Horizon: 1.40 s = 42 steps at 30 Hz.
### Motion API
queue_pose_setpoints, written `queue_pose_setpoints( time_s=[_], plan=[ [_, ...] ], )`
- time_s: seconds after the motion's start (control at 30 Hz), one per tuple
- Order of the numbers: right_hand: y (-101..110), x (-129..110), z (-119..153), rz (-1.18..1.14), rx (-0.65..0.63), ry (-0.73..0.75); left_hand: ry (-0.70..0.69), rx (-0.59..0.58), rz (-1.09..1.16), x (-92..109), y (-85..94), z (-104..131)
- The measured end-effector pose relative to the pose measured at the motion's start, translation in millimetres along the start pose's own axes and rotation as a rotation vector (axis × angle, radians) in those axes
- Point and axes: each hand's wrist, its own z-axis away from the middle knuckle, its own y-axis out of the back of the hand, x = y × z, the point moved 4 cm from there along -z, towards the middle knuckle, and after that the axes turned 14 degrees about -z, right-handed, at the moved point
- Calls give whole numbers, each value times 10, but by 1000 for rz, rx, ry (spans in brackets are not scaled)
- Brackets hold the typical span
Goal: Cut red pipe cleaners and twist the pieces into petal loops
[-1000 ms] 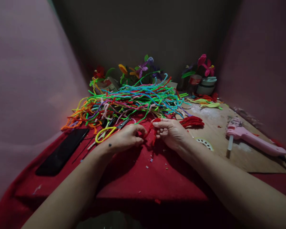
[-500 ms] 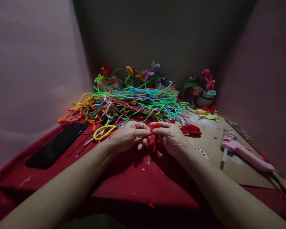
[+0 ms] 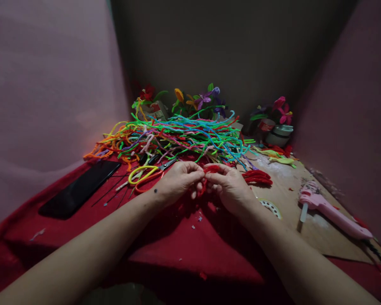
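Note:
Between my fingertips is a red pipe cleaner point(image 3: 212, 169), bent, with part of it hanging below my fingers. My left hand point(image 3: 186, 178) pinches it from the left, the thumb and forefinger pressed together. My right hand point(image 3: 227, 180) grips it from the other side, and the two hands nearly touch. Folded red pipe cleaner pieces point(image 3: 257, 178) lie just right of my right hand. Scissors point(image 3: 142, 176) with a yellow and an orange handle loop rest beside my left wrist.
A heap of colourful pipe cleaners point(image 3: 184, 137) spreads behind my hands. A black phone point(image 3: 79, 190) lies at left. To the right, a pink glue gun point(image 3: 335, 214) sits on cardboard point(image 3: 285, 203), near a white perforated disc point(image 3: 269, 207). Pipe-cleaner flowers point(image 3: 203, 98) and a jar point(image 3: 279, 135) stand behind.
The whole view has shifted slightly. My hands stay together, and the hanging red end now curls closer under my fingers.

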Motion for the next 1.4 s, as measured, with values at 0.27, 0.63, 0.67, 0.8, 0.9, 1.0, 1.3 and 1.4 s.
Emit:
queue_pose_setpoints(
  time_s=[0.27,0.63,0.67,0.8,0.9,1.0,1.3,1.4],
  plan=[
    [42,114,42,118,-70,-157,-44,53,8,-17,140,-48],
    [-31,-142,79,-60,83,237,-133,131,-82,73,123,4],
    [-34,-166,88,-48,93,280,-124,149,-121,83,115,13],
    [-46,-225,117,93,83,393,-115,177,-183,101,77,36],
    [-36,-238,133,224,81,434,-121,189,-160,103,70,48],
    [-35,-243,146,290,75,461,-116,206,-158,115,75,61],
    [74,-1,9,10,81,90,-67,141,58,80,70,46],
    [56,46,0,-55,37,5,-117,92,104,74,84,30]
  ],
)
